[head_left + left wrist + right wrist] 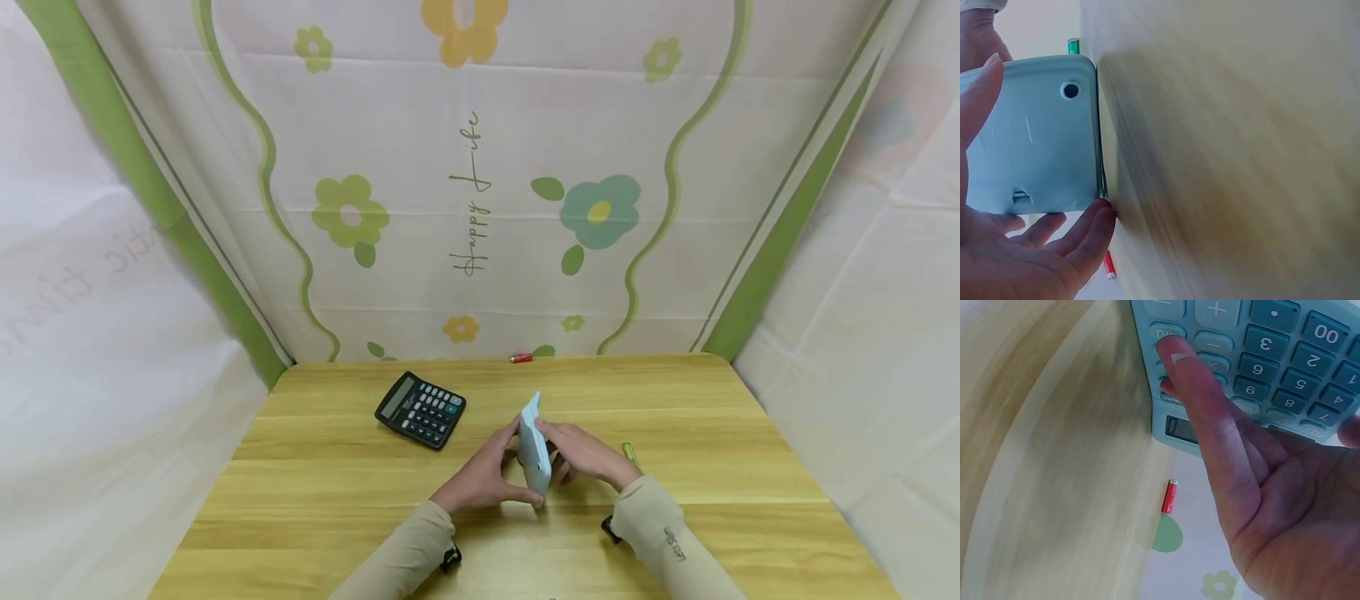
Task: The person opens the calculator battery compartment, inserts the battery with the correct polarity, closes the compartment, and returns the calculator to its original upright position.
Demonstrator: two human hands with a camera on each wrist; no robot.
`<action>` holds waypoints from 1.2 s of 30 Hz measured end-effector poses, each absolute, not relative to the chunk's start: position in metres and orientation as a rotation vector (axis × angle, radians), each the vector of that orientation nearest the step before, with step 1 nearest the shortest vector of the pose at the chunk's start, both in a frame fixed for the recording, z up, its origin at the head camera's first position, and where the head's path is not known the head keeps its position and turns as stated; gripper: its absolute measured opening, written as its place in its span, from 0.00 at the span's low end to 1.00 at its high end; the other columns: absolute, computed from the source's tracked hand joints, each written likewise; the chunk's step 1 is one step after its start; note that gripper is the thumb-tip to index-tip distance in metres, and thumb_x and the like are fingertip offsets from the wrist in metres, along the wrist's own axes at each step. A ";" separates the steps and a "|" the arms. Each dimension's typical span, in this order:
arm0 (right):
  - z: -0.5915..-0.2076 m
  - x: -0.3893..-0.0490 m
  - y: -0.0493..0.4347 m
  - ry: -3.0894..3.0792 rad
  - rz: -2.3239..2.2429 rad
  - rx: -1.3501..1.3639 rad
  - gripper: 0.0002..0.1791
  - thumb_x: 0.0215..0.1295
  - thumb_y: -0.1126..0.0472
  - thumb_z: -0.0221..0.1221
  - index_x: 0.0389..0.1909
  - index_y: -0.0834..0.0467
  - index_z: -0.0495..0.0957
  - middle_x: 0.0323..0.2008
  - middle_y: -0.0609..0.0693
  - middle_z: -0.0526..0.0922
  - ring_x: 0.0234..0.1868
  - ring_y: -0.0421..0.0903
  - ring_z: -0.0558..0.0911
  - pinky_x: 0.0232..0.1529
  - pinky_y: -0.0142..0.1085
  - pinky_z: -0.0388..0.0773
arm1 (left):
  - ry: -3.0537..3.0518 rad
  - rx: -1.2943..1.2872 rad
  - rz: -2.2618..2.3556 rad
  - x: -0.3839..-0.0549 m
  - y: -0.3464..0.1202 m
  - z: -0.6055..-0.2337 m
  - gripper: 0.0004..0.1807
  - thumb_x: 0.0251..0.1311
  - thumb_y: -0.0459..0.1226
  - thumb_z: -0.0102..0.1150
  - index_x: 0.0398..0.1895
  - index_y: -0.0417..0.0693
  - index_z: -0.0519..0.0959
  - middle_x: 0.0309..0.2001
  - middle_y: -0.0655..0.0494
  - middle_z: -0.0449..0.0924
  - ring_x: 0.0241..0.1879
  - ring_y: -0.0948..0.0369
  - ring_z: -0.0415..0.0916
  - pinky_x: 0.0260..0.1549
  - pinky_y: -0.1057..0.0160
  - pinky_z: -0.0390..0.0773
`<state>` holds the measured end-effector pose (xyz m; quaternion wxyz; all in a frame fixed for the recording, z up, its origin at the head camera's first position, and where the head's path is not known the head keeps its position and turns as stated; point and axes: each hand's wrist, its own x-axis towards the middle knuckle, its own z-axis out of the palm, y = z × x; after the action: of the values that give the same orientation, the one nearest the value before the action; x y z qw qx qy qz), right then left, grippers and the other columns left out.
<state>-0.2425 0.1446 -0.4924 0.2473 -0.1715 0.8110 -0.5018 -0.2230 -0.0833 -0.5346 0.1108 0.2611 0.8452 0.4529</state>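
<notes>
A light blue calculator (534, 457) stands on its long edge over the wooden table, between both hands. My left hand (483, 479) grips it from the left, thumb at the near end and fingers at the far end. Its plain back (1035, 137), with a dark round foot, faces the left wrist view. My right hand (588, 454) holds it from the other side, thumb at the upper edge. In the right wrist view, fingertips (1175, 347) of that hand rest on the keys, beside the partly covered display (1180, 429).
A black calculator (422, 410) lies on the table to the left. One red battery (521, 358) is at the table's back edge. A green battery (630, 453) lies beside my right wrist. Printed fabric walls (480, 167) enclose the table (300, 492) at the back and sides.
</notes>
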 end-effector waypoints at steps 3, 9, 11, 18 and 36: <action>-0.492 -0.242 0.146 2.208 -1.371 -0.473 0.41 0.83 0.35 0.33 0.65 0.66 0.75 0.42 0.58 0.86 0.36 0.53 0.86 0.33 0.50 0.88 | 2.484 0.769 1.335 -0.223 -0.082 -0.535 0.70 0.50 0.56 0.80 0.86 0.61 0.38 0.81 0.53 0.54 0.73 0.51 0.67 0.71 0.48 0.71; -0.493 -0.243 0.149 2.192 -1.390 -0.489 0.40 0.83 0.35 0.32 0.65 0.65 0.75 0.43 0.57 0.86 0.39 0.55 0.85 0.35 0.51 0.88 | 2.508 0.759 1.295 -0.223 -0.082 -0.534 0.69 0.50 0.56 0.80 0.86 0.64 0.38 0.81 0.53 0.54 0.69 0.51 0.72 0.71 0.47 0.71; -0.493 -0.243 0.149 2.191 -1.394 -0.500 0.40 0.84 0.36 0.31 0.64 0.65 0.75 0.43 0.57 0.85 0.40 0.55 0.85 0.35 0.52 0.88 | 2.511 0.764 1.290 -0.223 -0.083 -0.534 0.70 0.50 0.56 0.80 0.86 0.64 0.38 0.81 0.53 0.54 0.69 0.51 0.72 0.71 0.47 0.71; -0.493 -0.244 0.152 2.175 -1.404 -0.536 0.39 0.85 0.38 0.31 0.64 0.66 0.75 0.44 0.57 0.85 0.41 0.55 0.85 0.36 0.54 0.88 | 2.487 0.763 1.300 -0.223 -0.083 -0.534 0.70 0.49 0.53 0.81 0.85 0.66 0.37 0.80 0.53 0.56 0.70 0.49 0.71 0.71 0.47 0.70; -0.488 -0.243 0.161 2.157 -1.397 -0.592 0.33 0.87 0.45 0.34 0.62 0.68 0.76 0.47 0.58 0.86 0.43 0.54 0.85 0.38 0.57 0.88 | 2.558 0.799 1.143 -0.220 -0.082 -0.533 0.76 0.44 0.50 0.85 0.86 0.62 0.35 0.79 0.45 0.55 0.74 0.50 0.63 0.70 0.53 0.73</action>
<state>-0.2425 0.1614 -0.4876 0.2498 -0.2173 0.7920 -0.5129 -0.2203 -0.0819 -0.5335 0.1139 0.2725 0.8722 0.3899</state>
